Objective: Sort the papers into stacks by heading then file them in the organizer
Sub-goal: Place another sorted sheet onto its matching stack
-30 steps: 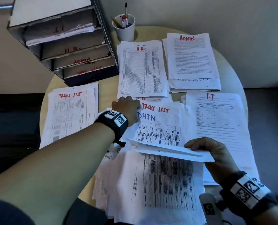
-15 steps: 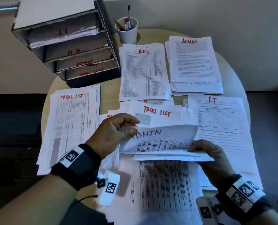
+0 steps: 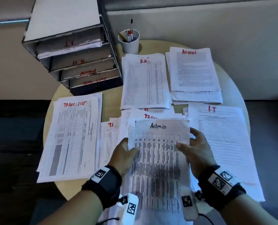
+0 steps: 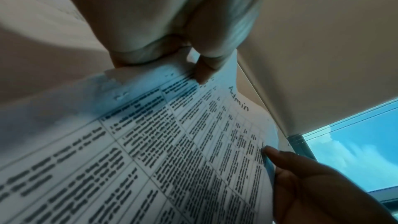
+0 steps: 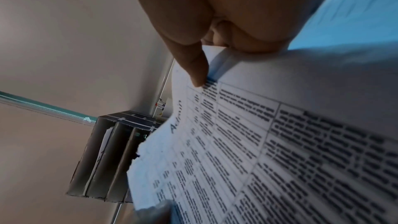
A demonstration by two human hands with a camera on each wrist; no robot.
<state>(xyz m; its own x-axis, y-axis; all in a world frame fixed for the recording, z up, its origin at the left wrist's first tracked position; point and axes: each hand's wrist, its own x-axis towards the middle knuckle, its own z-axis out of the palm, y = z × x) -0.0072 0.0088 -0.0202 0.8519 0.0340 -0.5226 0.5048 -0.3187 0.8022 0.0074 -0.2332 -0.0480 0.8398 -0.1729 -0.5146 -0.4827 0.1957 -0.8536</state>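
A sheet headed "Admin" (image 3: 157,159) with a dense table is lifted above the unsorted pile (image 3: 135,117) at the table's front. My left hand (image 3: 124,153) pinches its left edge and my right hand (image 3: 193,148) pinches its right edge, thumbs on the printed face. The wrist views show the same Admin sheet (image 4: 193,142) (image 5: 258,142) close up. Sorted stacks lie around: Tasks List (image 3: 71,135) at left, H.R (image 3: 144,82) behind, Admin stack (image 3: 193,72) at back right, I.T (image 3: 221,140) at right. The grey organizer (image 3: 76,59) with labelled trays stands at back left.
A white cup of pens (image 3: 129,41) stands between the organizer and the H.R stack. The round wooden table (image 3: 112,96) ends just beyond the paper stacks, with a wall behind and dark floor to the left.
My left hand came back from the pile's far edge and took the Admin sheet's left side. Both hands have raised the sheet upright, so its heading now faces me.
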